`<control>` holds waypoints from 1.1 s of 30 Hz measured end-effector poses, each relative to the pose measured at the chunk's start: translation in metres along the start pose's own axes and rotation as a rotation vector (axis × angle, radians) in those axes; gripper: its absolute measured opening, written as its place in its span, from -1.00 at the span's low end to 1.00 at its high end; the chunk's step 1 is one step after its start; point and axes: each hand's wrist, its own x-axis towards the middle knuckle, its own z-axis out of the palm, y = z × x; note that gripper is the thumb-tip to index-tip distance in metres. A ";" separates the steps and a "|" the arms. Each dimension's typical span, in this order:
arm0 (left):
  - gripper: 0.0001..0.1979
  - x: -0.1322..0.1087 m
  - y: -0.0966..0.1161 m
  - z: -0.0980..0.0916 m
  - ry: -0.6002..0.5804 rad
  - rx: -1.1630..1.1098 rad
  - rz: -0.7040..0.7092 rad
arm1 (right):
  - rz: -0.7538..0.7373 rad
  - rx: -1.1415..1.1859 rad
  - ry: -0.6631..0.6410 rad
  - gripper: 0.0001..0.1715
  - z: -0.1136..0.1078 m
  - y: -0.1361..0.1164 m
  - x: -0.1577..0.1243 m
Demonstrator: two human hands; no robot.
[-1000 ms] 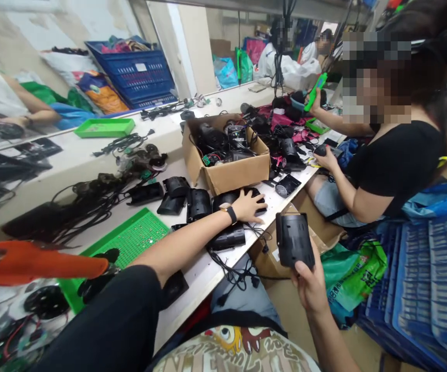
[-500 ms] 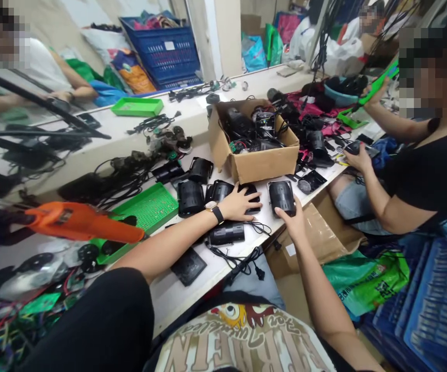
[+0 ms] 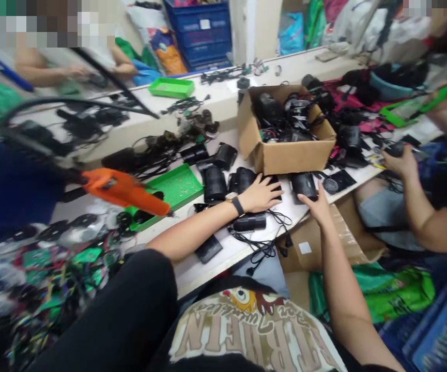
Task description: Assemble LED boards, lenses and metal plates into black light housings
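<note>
My left hand [image 3: 261, 194] lies with spread fingers on a black plastic housing [image 3: 243, 180] on the white workbench [image 3: 289, 225]. My right hand [image 3: 315, 202] stands with its fingertips at the edge of another black housing [image 3: 304, 186], not lifting it. A black cylindrical housing [image 3: 249, 222] lies just below my left hand, and a tangle of black cable [image 3: 262, 247] trails near it. Behind both hands stands a cardboard box [image 3: 296, 158] full of black parts and wires. To my right, a co-worker's hand [image 3: 399, 165] holds a small black part.
A green perforated tray [image 3: 176, 188] and an orange power tool [image 3: 124, 191] lie to my left, beside more black housings. Scrap circuit boards and wires [image 3: 52, 263] are heaped at lower left. A cardboard box [image 3: 320, 240] and a green bag [image 3: 386, 294] sit below the bench's right edge.
My right hand held a black housing up in the air a second ago; that housing now rests on the bench. The view has swung, and my left hand stays on its housing.
</note>
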 end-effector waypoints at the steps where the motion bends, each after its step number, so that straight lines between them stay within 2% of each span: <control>1: -0.45 -0.004 0.002 -0.003 0.001 -0.017 0.020 | -0.009 -0.001 0.008 0.39 0.000 0.000 -0.001; 6: -0.47 -0.032 0.021 -0.014 0.017 -0.123 0.074 | -0.086 -0.018 0.075 0.19 0.005 0.002 -0.010; 8: -0.53 -0.047 0.037 -0.015 0.052 -0.163 0.079 | -0.109 -0.030 0.084 0.15 0.006 0.002 -0.011; 10: -0.56 -0.066 0.056 -0.013 0.042 -0.189 0.021 | -0.112 -0.039 0.080 0.15 0.006 0.003 -0.011; 12: -0.54 -0.087 0.078 -0.006 -0.081 -0.232 -0.106 | -0.108 -0.049 0.066 0.14 0.006 0.005 -0.008; 14: -0.61 -0.107 0.098 0.004 -0.275 -0.326 -0.266 | -0.109 -0.062 0.056 0.12 0.005 0.007 -0.005; 17: -0.68 -0.127 0.122 0.021 -0.349 -0.403 -0.428 | -0.121 -0.089 0.048 0.10 0.005 0.008 0.000; 20: -0.66 -0.131 0.137 0.037 -0.299 -0.515 -0.544 | -0.140 -0.102 0.046 0.07 0.007 0.009 0.004; 22: -0.56 -0.129 0.142 0.048 -0.247 -0.643 -0.603 | -0.147 -0.098 0.050 0.05 0.009 0.009 0.005; 24: -0.42 -0.126 0.143 0.059 -0.188 -0.813 -0.644 | -0.139 -0.086 0.056 0.05 0.010 0.008 0.007; 27: -0.46 -0.123 0.141 0.071 -0.138 -1.136 -0.695 | -0.112 -0.067 0.049 0.07 0.011 0.006 0.007; 30: -0.49 -0.121 0.141 0.071 -0.159 -1.477 -0.700 | -0.097 -0.060 0.038 0.08 0.012 0.004 0.006; 33: -0.49 -0.116 0.147 0.061 -0.179 -1.747 -0.675 | -0.084 -0.038 0.036 0.07 0.012 0.002 0.005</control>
